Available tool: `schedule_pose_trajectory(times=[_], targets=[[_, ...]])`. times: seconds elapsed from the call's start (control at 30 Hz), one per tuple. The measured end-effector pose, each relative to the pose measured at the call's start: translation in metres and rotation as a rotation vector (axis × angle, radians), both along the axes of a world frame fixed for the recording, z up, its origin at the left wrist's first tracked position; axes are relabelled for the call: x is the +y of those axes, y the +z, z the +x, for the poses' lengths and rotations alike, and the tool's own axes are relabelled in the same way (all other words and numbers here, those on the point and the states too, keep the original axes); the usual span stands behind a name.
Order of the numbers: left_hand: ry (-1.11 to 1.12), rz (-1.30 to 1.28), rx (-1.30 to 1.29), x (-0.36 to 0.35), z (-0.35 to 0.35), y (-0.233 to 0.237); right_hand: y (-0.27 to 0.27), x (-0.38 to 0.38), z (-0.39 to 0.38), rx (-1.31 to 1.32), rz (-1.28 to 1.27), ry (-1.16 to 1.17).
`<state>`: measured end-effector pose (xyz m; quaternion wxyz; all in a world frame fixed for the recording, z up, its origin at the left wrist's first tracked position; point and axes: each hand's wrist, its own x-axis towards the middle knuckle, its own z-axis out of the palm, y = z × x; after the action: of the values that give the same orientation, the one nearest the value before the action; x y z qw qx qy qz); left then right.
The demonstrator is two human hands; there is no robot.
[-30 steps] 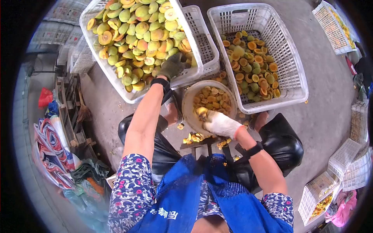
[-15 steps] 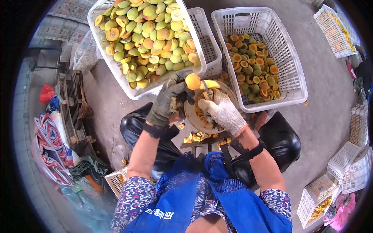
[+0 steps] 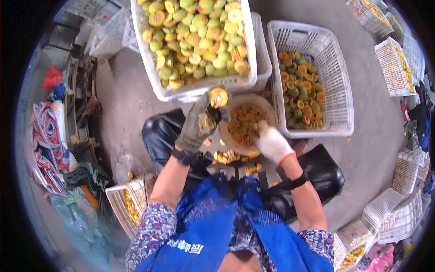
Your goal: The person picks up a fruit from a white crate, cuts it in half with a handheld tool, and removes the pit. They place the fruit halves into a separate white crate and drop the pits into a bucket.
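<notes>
My left hand [image 3: 199, 124], in a dark, stained glove, is closed around a peeled peach half [image 3: 219, 97], its hollow cut face turned up, just below the big crate of fruit. My right hand [image 3: 274, 144] wears a pale knitted glove and is curled over the right rim of a round bowl [image 3: 225, 136]. Motion blurs its fingertips, and whatever they grip cannot be made out. Orange-yellow pieces fill the bowl between my knees. Yellow peelings [image 3: 226, 157] lie on a small stand at its near side.
A white crate heaped with green-yellow peach halves [image 3: 199, 41] stands ahead. Right of it, another crate [image 3: 312, 132] holds more halves. A crate of yellow pieces [image 3: 131, 206] sits by my left leg. Wooden pallets [image 3: 77, 104] and a broom [image 3: 93, 106] are at left.
My right hand has drawn away from the left, down and right, and the blade tool seen in it before no longer shows. The peach half now turns its hollow side up.
</notes>
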<state>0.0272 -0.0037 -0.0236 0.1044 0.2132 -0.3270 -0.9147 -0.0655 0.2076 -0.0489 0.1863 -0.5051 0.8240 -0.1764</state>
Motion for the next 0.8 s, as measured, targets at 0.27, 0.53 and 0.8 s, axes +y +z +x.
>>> schedule_pose_trajectory(times=[0.27, 0.53, 0.8], targets=[[-0.066, -0.319, -0.019, 0.036, -0.01, 0.011, 0.044, -0.022, 0.006, 0.388, -0.342, 0.114], [0.061, -0.494, -0.008, 0.06, -0.023, -0.008, 0.039, -0.016, 0.008, 0.458, -0.255, 0.102], [-0.011, -0.764, -0.088, 0.063, -0.026, -0.047, 0.029, -0.006, 0.007, 0.329, -0.244, 0.082]])
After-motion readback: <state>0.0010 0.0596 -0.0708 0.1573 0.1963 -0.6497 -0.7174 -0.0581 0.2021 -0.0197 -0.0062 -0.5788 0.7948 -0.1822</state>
